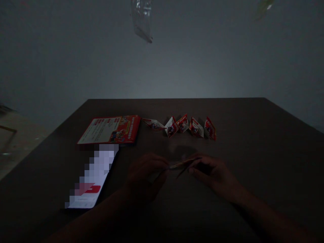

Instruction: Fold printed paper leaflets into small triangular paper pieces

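Papery piece (181, 163), matt tabletop (243, 128), glossy plastic bag (142, 20)

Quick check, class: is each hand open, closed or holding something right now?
Left hand: closed, pinching one end of a thin piece, too dim to identify.
Right hand: closed, pinching its other end.

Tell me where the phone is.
In the head view, the phone lies on the table at left, just in front of the red pack, left of the left hand.
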Demonstrator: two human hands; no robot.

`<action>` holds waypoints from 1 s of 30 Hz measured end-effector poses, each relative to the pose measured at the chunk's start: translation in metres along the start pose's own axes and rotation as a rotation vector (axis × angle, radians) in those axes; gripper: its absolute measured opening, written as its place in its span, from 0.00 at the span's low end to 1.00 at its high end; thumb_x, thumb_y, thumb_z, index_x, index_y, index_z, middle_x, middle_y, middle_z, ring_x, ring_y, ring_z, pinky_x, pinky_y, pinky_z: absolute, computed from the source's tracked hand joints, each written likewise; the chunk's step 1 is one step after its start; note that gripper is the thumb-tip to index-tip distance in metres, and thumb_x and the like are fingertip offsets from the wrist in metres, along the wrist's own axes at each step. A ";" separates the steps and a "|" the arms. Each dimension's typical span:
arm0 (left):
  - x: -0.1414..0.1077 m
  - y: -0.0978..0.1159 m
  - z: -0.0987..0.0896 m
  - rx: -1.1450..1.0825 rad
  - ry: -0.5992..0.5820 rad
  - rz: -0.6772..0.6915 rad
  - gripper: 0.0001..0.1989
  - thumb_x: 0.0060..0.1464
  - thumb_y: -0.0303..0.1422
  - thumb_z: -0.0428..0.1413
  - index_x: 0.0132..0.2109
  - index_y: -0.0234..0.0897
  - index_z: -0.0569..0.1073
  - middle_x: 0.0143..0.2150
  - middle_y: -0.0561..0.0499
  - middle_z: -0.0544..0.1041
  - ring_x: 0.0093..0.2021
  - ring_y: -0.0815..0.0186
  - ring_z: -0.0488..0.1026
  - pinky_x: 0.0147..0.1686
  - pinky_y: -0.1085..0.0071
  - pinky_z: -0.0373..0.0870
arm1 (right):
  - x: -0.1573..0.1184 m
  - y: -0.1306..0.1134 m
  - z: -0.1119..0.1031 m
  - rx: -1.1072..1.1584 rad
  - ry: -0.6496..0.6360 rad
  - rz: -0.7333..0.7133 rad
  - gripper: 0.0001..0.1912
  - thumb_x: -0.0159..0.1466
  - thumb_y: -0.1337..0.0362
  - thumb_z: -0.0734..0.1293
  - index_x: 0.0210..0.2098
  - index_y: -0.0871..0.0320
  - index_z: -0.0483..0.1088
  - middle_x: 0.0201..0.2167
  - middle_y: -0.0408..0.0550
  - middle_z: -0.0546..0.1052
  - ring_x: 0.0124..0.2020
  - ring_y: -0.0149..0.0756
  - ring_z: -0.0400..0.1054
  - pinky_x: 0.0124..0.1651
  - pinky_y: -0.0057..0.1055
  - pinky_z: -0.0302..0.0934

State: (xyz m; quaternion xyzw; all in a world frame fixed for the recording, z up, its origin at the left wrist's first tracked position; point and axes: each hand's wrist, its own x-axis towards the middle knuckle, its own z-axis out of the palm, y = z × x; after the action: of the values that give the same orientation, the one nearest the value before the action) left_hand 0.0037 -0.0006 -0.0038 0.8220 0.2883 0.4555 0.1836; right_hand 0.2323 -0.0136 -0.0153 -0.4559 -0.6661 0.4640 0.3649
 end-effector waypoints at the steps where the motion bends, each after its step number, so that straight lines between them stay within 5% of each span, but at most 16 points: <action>1: -0.001 -0.001 0.001 -0.016 0.006 -0.002 0.08 0.51 0.21 0.55 0.39 0.35 0.70 0.35 0.48 0.77 0.35 0.67 0.75 0.33 0.73 0.73 | -0.001 0.001 0.000 0.004 0.001 0.008 0.03 0.61 0.66 0.65 0.32 0.57 0.71 0.34 0.46 0.74 0.37 0.34 0.68 0.39 0.29 0.61; 9: -0.005 -0.003 0.003 0.042 0.013 -0.109 0.10 0.52 0.23 0.55 0.42 0.37 0.70 0.36 0.51 0.77 0.32 0.70 0.75 0.29 0.78 0.71 | -0.004 -0.001 0.004 0.056 -0.009 0.109 0.04 0.58 0.64 0.67 0.31 0.58 0.71 0.28 0.44 0.74 0.30 0.32 0.68 0.33 0.27 0.61; 15: -0.006 -0.002 0.002 0.160 -0.036 -0.183 0.04 0.53 0.28 0.55 0.38 0.39 0.71 0.29 0.55 0.77 0.25 0.69 0.73 0.24 0.77 0.69 | -0.004 -0.008 0.000 0.150 0.141 0.158 0.05 0.55 0.63 0.70 0.29 0.59 0.72 0.26 0.44 0.74 0.29 0.31 0.67 0.32 0.26 0.61; 30: -0.001 0.000 -0.003 0.148 -0.028 -0.223 0.04 0.53 0.24 0.50 0.34 0.36 0.68 0.29 0.53 0.73 0.29 0.69 0.71 0.28 0.75 0.67 | -0.004 0.004 -0.009 0.480 0.363 0.252 0.08 0.54 0.61 0.73 0.31 0.57 0.74 0.27 0.42 0.76 0.27 0.29 0.68 0.30 0.24 0.60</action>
State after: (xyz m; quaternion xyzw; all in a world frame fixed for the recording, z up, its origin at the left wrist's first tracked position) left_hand 0.0005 -0.0014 -0.0028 0.8024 0.4083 0.3981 0.1759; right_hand 0.2427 -0.0144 -0.0163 -0.5112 -0.4000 0.5604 0.5143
